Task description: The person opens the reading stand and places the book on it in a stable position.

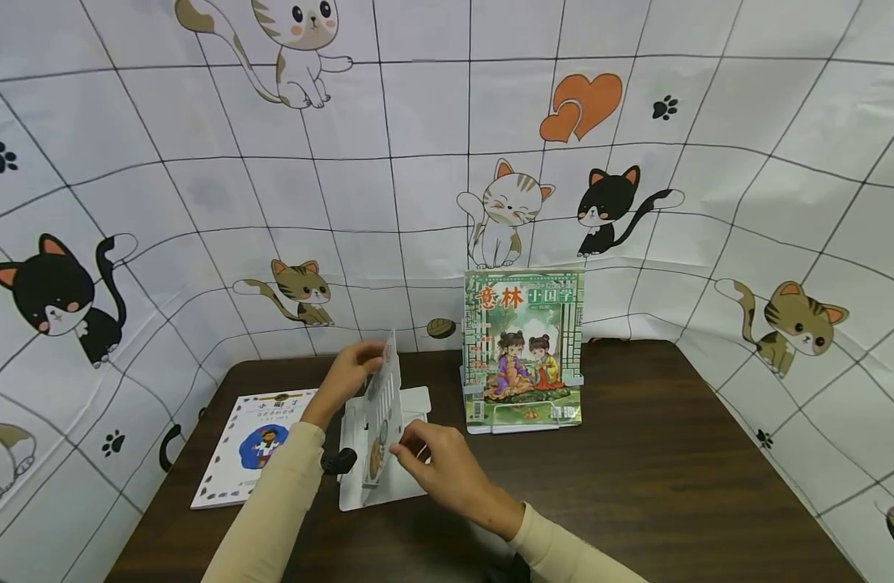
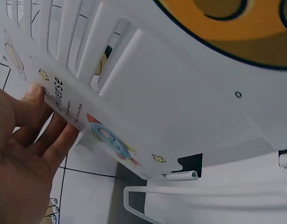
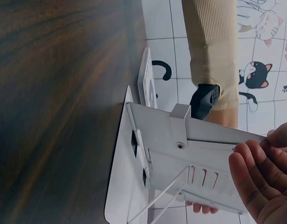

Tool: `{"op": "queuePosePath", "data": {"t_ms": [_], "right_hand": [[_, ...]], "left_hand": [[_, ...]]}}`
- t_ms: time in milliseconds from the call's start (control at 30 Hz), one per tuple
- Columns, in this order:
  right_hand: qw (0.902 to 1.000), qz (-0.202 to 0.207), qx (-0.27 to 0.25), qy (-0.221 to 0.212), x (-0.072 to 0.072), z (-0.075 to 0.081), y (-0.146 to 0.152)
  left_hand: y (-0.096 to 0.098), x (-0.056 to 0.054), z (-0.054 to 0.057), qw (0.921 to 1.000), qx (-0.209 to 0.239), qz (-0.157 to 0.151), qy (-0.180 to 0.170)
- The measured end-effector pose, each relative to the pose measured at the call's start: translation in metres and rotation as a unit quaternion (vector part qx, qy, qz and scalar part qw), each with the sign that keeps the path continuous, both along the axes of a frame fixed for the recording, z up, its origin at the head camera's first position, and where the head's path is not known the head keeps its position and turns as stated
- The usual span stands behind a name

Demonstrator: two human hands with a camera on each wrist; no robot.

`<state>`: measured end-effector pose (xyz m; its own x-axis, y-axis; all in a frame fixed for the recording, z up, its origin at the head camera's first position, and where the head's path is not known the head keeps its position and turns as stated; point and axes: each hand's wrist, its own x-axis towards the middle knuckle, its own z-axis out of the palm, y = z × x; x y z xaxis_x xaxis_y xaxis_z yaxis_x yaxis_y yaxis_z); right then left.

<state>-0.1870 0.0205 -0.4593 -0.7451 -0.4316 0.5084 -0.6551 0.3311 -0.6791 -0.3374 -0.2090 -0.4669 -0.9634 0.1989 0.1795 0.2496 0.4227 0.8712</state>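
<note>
A white slotted book stand point(image 1: 384, 405) with cartoon prints stands unfolded at the table's middle left, its panel raised from a flat white base point(image 1: 418, 402). My left hand point(image 1: 347, 376) grips the panel's far edge. In the left wrist view, the left thumb lies on the printed face point(image 2: 120, 140), with the fingers behind. The near edge is pinched between thumb and fingers of my right hand point(image 1: 450, 474). From the right wrist, the panel's underside point(image 3: 166, 128), a small clip point(image 3: 180, 114) and a wire support point(image 3: 164, 198) show between panel and base.
Left of the stand lies a white booklet point(image 1: 224, 461) with a blue picture, partly behind the left forearm. A green magazine point(image 1: 523, 324) leans upright on another stand point(image 1: 523, 427) at the back. A cat-print sheet point(image 1: 432, 194) hangs behind the dark wooden table point(image 1: 636, 470).
</note>
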Motion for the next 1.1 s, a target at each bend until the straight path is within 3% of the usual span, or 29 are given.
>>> {"op": "queuePosePath", "data": {"t_ms": [200,433,667,833,1100], "right_hand": [[0.9997,-0.024,0.005,-0.007,-0.01,0.003,0.009],[0.9963,-0.081,0.015,-0.026,-0.034,0.002,0.024],[0.9908,-0.133,0.029,0.0,-0.07,0.008,0.035],[0.9853,-0.158,0.065,0.006,-0.1,0.012,0.038],[0.9675,-0.211,0.137,0.02,-0.136,0.024,0.035]], "left_hand": [[-0.007,-0.001,-0.003,0.9978,-0.015,0.064,0.001],[-0.02,0.003,-0.004,0.9918,-0.009,0.127,-0.008],[-0.031,0.01,-0.006,0.9829,-0.003,0.183,-0.023],[-0.036,0.015,-0.01,0.9764,0.001,0.216,-0.001],[-0.034,0.02,-0.014,0.9707,0.007,0.24,0.001]]}}
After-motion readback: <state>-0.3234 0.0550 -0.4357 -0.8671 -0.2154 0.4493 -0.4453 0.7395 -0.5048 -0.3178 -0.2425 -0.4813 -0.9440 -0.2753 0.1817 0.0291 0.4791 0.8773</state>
